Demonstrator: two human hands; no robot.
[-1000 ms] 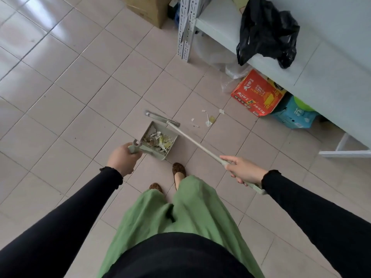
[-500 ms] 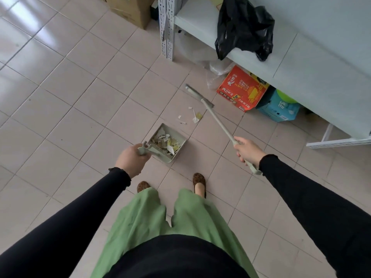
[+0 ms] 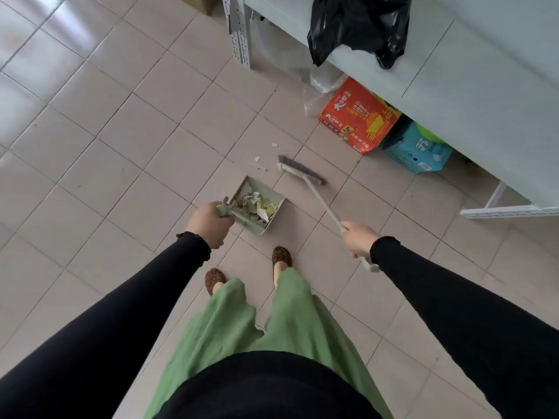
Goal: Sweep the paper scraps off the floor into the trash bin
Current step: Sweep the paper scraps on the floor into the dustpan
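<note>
I see a floor [image 3: 90, 146] of pale square tiles, with a few white paper scraps [image 3: 257, 159] loose on it at about 12 o'clock from the two shoes [image 3: 281, 257]. The broom head [image 3: 302, 173] sits bristles-down just beside the scraps, at their 3 o'clock. At 1 o'clock, under the shelf [image 3: 453, 86], a red box [image 3: 358, 116] and a blue pack [image 3: 419, 152] stand side by side on the tiles, with a crumpled clear plastic bag [image 3: 320, 86] touching the box's far side.

— Single view?
— Yes: worn on the head, wide-angle, looking steeply down from standing height.
— Facing?
— Forward and down onto the floor [image 3: 121, 152]; left hand [image 3: 208, 222] and right hand [image 3: 360, 238] close, mid-frame; bench [image 3: 484, 116] edge farther off, upper right.
</note>
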